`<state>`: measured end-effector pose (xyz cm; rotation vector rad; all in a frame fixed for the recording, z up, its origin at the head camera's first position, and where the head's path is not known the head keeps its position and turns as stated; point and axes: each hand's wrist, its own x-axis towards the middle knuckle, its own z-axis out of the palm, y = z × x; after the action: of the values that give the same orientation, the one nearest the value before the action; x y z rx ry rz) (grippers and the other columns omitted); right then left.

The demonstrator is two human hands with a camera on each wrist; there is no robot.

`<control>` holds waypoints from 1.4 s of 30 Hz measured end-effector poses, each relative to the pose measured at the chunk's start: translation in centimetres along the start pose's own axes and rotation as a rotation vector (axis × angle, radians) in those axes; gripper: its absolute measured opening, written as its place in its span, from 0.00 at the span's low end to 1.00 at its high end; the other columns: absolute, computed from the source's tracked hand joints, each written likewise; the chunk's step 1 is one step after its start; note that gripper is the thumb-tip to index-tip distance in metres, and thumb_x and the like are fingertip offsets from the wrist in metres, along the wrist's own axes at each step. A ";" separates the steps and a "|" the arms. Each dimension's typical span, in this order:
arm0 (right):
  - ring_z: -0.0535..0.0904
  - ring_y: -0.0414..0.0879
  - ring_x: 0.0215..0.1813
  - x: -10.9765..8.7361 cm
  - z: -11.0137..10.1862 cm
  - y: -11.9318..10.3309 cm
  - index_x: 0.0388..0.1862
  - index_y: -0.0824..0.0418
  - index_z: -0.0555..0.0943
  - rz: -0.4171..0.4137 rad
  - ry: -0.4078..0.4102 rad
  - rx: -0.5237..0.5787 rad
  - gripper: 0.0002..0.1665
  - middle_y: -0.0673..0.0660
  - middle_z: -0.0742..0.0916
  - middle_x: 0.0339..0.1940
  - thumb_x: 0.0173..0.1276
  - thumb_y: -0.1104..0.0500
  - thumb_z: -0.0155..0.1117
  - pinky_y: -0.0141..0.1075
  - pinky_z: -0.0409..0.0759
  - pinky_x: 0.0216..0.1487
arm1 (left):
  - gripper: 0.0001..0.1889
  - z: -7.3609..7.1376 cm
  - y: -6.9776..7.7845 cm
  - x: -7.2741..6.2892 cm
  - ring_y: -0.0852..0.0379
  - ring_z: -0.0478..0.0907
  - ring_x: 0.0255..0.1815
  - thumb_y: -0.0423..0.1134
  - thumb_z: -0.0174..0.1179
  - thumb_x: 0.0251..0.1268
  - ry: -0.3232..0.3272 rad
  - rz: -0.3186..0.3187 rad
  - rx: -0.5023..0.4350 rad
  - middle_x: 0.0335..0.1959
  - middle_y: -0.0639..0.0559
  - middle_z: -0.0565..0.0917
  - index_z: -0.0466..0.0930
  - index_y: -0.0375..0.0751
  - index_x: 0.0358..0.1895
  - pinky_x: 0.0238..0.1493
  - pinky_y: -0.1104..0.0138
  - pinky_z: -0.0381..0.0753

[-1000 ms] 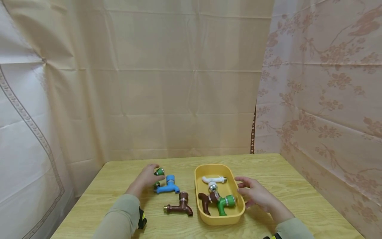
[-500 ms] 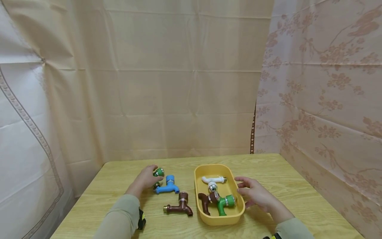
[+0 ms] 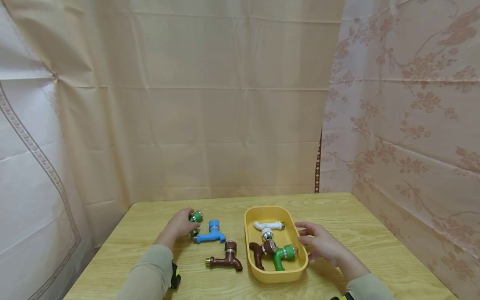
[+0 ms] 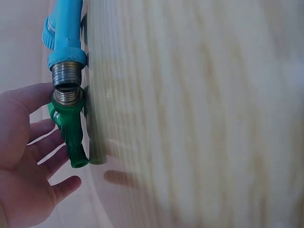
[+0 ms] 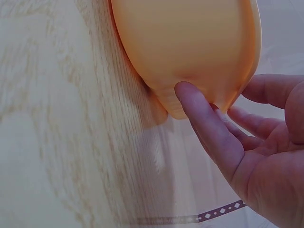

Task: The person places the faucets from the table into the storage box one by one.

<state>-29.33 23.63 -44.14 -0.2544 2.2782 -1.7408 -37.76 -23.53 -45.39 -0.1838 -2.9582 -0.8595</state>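
My left hand (image 3: pixel 178 225) holds a green faucet (image 3: pixel 196 216) at the left of the table. In the left wrist view, the thumb touches the green faucet (image 4: pixel 72 130) near its threaded end, and the fingers lie behind it. A blue faucet (image 3: pixel 211 234) stands just to its right, handle up. My right hand (image 3: pixel 323 242) touches the outer right wall of a yellow tray (image 3: pixel 258 273) with extended fingers. The right wrist view shows the thumb against the wall of the tray (image 5: pixel 190 42). Inside the tray lie a white faucet (image 3: pixel 269 226), a brown faucet (image 3: pixel 258 252) and another green faucet (image 3: pixel 282 256).
A second brown faucet (image 3: pixel 226 261) with a brass threaded end sits on the wooden table (image 3: pixel 337 208) between the left forearm and the tray. Beige curtains (image 3: pixel 225 104) hang behind, with flowered cloth (image 3: pixel 412 104) on the right.
My left hand has shifted slightly left, and the green faucet has moved along with it, away from the blue one. The right hand and the tray stay still.
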 end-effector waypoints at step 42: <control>0.83 0.55 0.44 0.0 0.0 0.2 0.77 0.69 0.61 0.003 0.001 -0.002 0.35 0.72 0.74 0.59 0.75 0.65 0.59 0.48 0.86 0.32 | 0.16 -1.0 -1.7 -0.3 0.48 0.80 0.41 0.30 0.73 0.56 0.008 -0.039 0.019 0.40 0.45 0.83 0.82 0.31 0.48 0.47 0.50 0.82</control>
<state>-29.28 23.66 -44.36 -0.2503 2.2794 -1.7378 -37.69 -25.54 -45.44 -0.1218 -2.9709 -0.8345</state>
